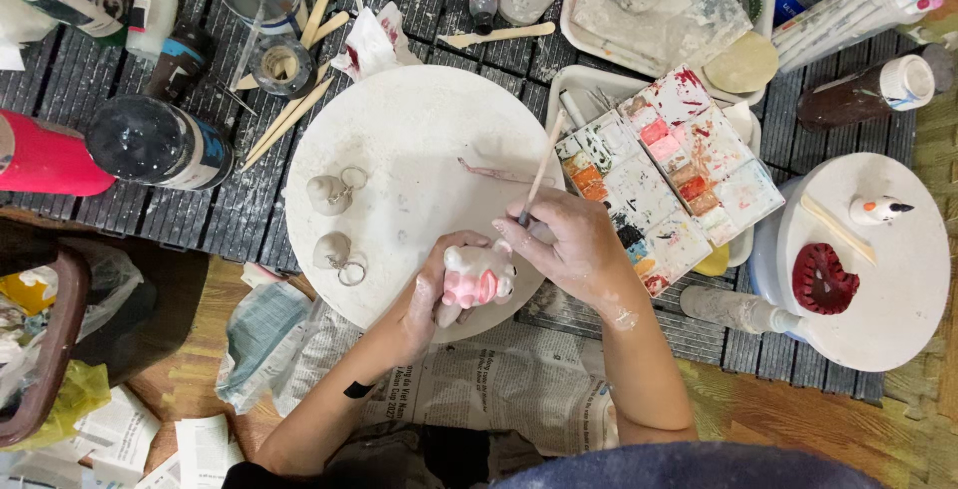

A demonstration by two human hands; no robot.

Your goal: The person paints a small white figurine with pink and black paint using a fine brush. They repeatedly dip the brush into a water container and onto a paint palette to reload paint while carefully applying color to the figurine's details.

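Two hands work together: left hand [424, 294] fingers wrap a small pink-and-white clay figure [477, 277] at the near edge of the round white board [419, 150]; right hand [564, 244] fingers pinch a brush [539, 172] at its head. Painting seems underway; fresh colour likely means reaching the paint palette [669, 175] alongside. Newspaper [499, 374] covers the wooden floor below.

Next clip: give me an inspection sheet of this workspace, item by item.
Surface: round white work board on a dark slatted mat.
Job's things: small pink-and-white clay figure; thin wooden-handled paintbrush.
Clutter: stained paint palette, two small clay keyring pieces, paint bottles, wooden sticks, marker set.
Hands: left hand grips the figure; right hand holds the brush.
Cables: nothing seen.
Surroundings: newspaper on wooden floor.
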